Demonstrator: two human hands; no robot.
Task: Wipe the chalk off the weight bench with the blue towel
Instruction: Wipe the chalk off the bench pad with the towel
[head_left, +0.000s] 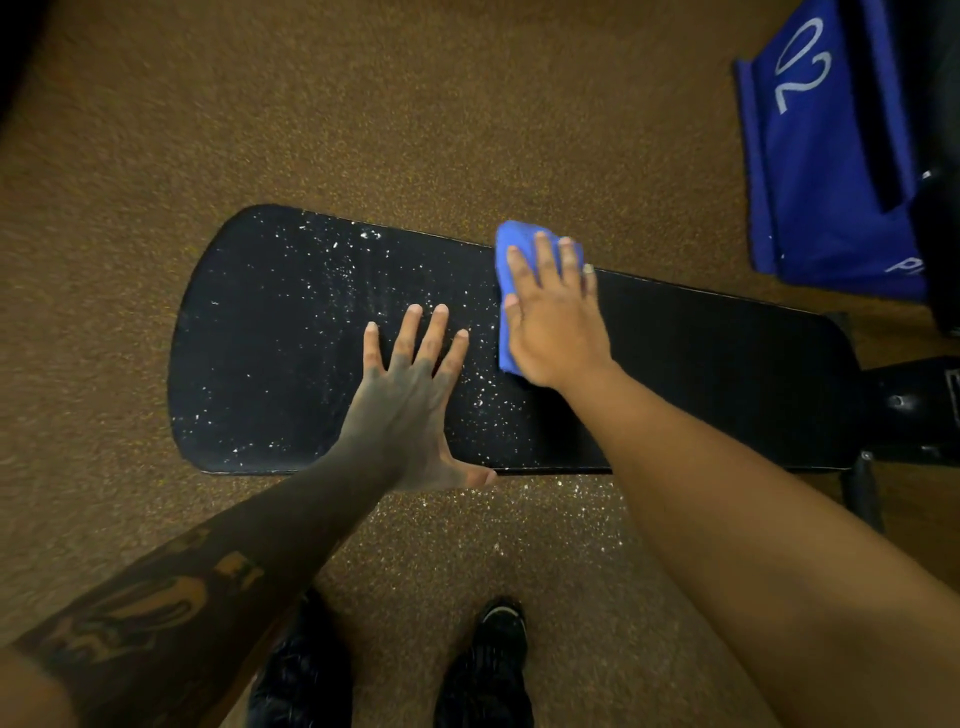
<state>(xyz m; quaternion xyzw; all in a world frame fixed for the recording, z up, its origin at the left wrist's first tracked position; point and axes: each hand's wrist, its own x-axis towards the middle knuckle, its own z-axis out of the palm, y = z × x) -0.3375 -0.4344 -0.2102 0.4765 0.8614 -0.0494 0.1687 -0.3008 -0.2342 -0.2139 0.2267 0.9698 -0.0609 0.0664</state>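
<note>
Black shoes (503, 660) seen at 6 o'clock. Left hand (410, 400) laid spread flat on black weight bench (727, 374). Right hand (553, 317), fingers together, pressed flat on blue towel (508, 244) at bench centre. Chalk (322, 270) scattered toward 9 o'clock; blue bag (821, 171) at 2 o'clock.

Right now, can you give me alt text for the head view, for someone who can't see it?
Seen from above, the right hand presses a folded blue towel flat on a black weight bench, while the left hand rests open on the pad beside it. White chalk speckles the bench left of the towel; the part right of it looks clean. Some chalk dots the floor.
</note>
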